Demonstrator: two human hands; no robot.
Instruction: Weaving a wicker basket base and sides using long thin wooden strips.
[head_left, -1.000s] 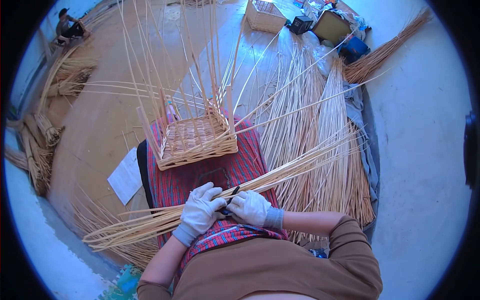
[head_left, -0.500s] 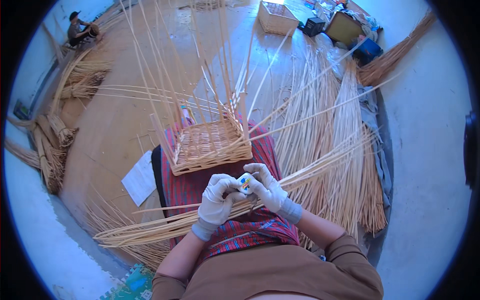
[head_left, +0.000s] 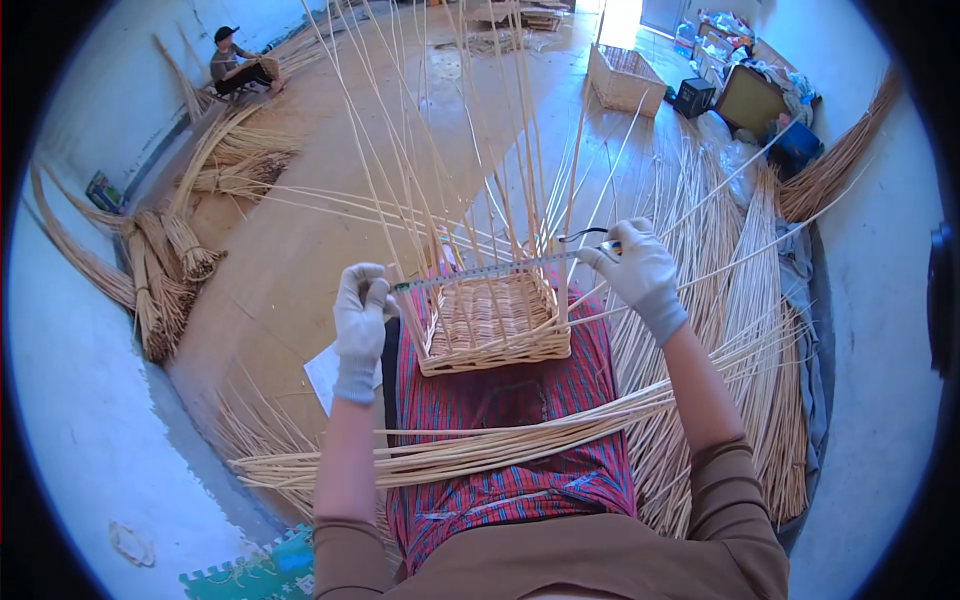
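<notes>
In front of me stands a half-woven wicker basket (head_left: 497,357) with long upright stakes. A tape measure's pale blade (head_left: 480,272) is stretched across the basket, between its corner posts. My left hand (head_left: 360,325), in a white glove, pinches the blade's end near the left corner post. My right hand (head_left: 640,275), also gloved, grips the tape measure's case (head_left: 611,247) beyond the right corner post; a dark strap hangs from it. Most of the case is hidden by the fingers. A bundle of peeled canes (head_left: 500,447) lies across the red striped cloth (head_left: 440,405) on my lap.
Loose canes (head_left: 700,400) spread over the floor at my right. Tied cane bundles (head_left: 160,280) lie along the left wall. Another person (head_left: 235,68) sits far left. A finished-looking wicker box (head_left: 622,80) and piled belongings (head_left: 755,100) stand at the back right. White paper (head_left: 322,375) lies left of my lap.
My hands have moved apart and forward from above my lap, and the tape's blade is now drawn out between them over the basket. The view has tilted up and turned left.
</notes>
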